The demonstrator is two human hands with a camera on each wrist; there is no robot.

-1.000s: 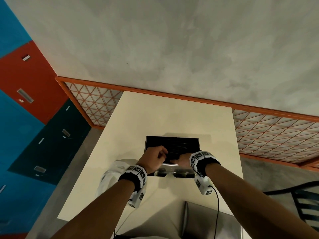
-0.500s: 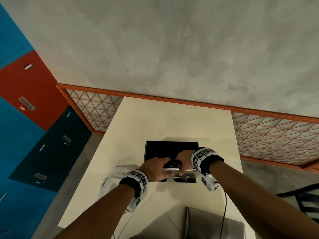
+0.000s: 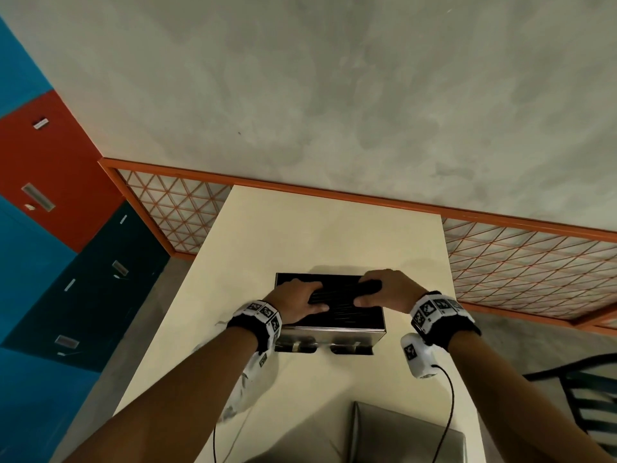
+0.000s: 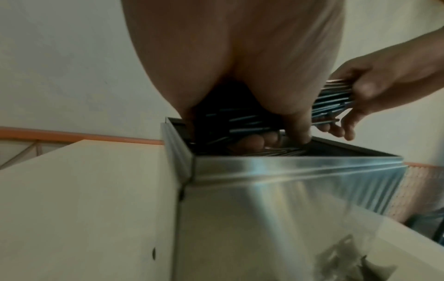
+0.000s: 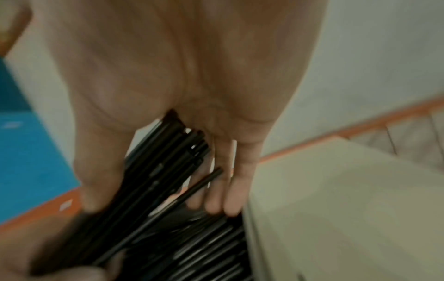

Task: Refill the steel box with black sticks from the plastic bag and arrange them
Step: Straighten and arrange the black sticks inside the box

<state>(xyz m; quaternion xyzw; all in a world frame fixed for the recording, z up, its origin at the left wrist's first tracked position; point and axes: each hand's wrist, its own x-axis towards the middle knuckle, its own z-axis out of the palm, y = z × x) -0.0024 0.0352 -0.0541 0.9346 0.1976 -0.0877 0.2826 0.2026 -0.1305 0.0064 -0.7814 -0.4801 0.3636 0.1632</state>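
The steel box [image 3: 329,333] stands open on the cream table [image 3: 334,235], filled with black sticks [image 3: 347,312]. Both hands hold one bundle of sticks just above the box. My left hand [image 3: 312,297] grips its left end and my right hand [image 3: 367,292] grips its right end. In the left wrist view the bundle [image 4: 242,121] spans from my palm to the right hand [image 4: 374,91] over the box rim [image 4: 288,167]. In the right wrist view the sticks [image 5: 163,171] fan out between thumb and fingers. The white plastic bag [image 3: 247,389] lies partly hidden under my left forearm.
A grey steel object [image 3: 400,436] sits at the table's near edge. A dark chair [image 3: 594,389] stands at the right. An orange lattice railing [image 3: 517,245] runs behind the table, with coloured lockers [image 3: 50,162] at the left.
The hands were close together at the box's near edge. They have spread apart to the two ends of the bundle over the box.
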